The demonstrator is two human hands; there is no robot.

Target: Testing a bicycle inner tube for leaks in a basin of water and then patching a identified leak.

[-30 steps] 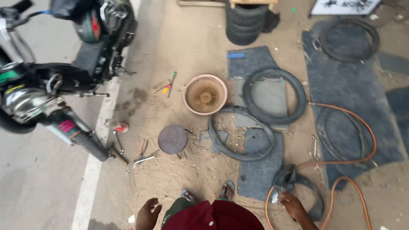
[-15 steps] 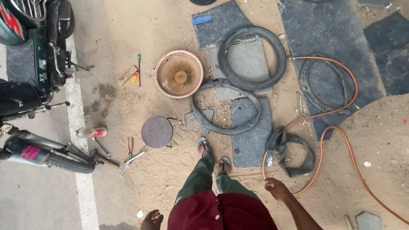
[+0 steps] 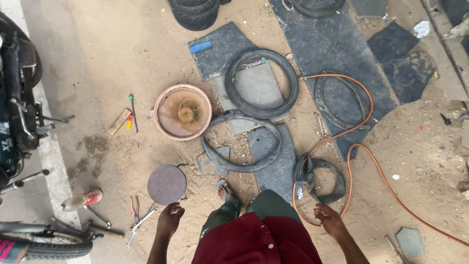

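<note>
Two bare hands hang over sandy ground beside a standing person in a dark red shirt and green trousers: the left hand [image 3: 170,218] hangs loose with its fingers curled and holds nothing, just below a round flat dark disc [image 3: 167,184] that lies on the sand, while the right hand [image 3: 330,219] hangs with fingers loosely spread, also holding nothing, just below a crumpled black inner tube [image 3: 319,179] that lies in a slack loop. A small blue flat packet [image 3: 200,47] lies near the top on a dark rubber mat [image 3: 222,49], and a small wooden block with a red and yellow piece [image 3: 122,121] sits left of the basin beside a green-handled screwdriver [image 3: 132,111]. The basin [image 3: 182,112] is round with a pinkish rim and holds muddy brown water. Right of it a black tyre [image 3: 262,83] rests on a grey slab, and below it another limp black inner tube [image 3: 241,141] forms an oval on the sand. An orange hose [image 3: 364,146] curves from the mats down past the crumpled tube toward the right edge. Left of the disc lie pliers [image 3: 133,208], spanners [image 3: 140,224] and a plastic bottle with a red label [image 3: 82,200], near part of a motorcycle [image 3: 19,117] at the left edge
</note>
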